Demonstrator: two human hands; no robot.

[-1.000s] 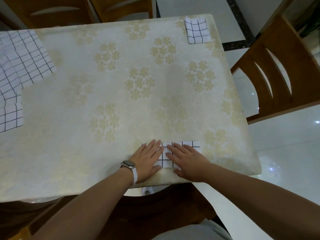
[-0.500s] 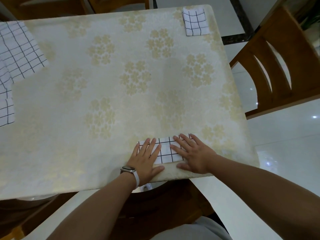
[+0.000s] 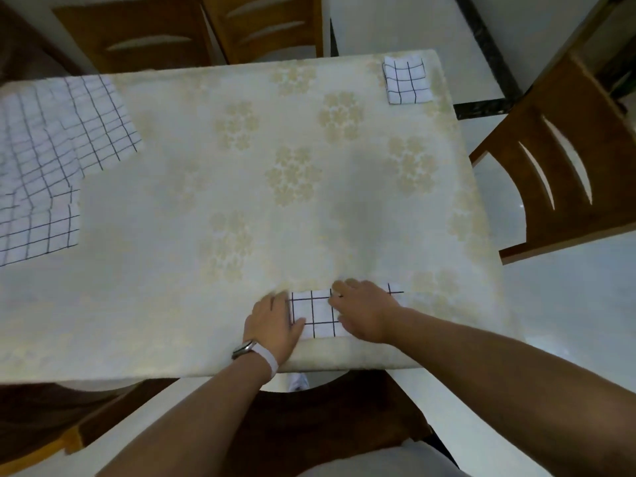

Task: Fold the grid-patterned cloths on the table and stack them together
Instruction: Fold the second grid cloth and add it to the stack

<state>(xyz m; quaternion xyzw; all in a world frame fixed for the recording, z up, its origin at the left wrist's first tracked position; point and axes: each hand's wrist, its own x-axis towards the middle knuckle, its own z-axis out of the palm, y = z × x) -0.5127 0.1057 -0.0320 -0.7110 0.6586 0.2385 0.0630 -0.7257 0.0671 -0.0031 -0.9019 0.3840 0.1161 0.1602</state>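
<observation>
A white cloth strip with a black grid (image 3: 315, 313), folded narrow, lies at the table's near edge. My left hand (image 3: 272, 321) is at the strip's left end, fingers curled at the edge and thumb on top of the cloth. My right hand (image 3: 366, 313) rests on the strip's right part with fingers pointing left; the strip's right tip shows beyond it. A small folded grid cloth (image 3: 407, 80) sits at the far right corner. Several unfolded grid cloths (image 3: 58, 142) lie overlapped at the left edge.
The table (image 3: 275, 184) has a pale cover with a yellow flower print. Wooden chairs stand at the right (image 3: 557, 177), at the far side (image 3: 192, 32) and under the near edge (image 3: 330, 418). A watch with a white band is on my left wrist.
My left hand's fingers have gone from flat to curled at the strip's left end. My right hand has shifted left over the strip. The view has tilted up a little.
</observation>
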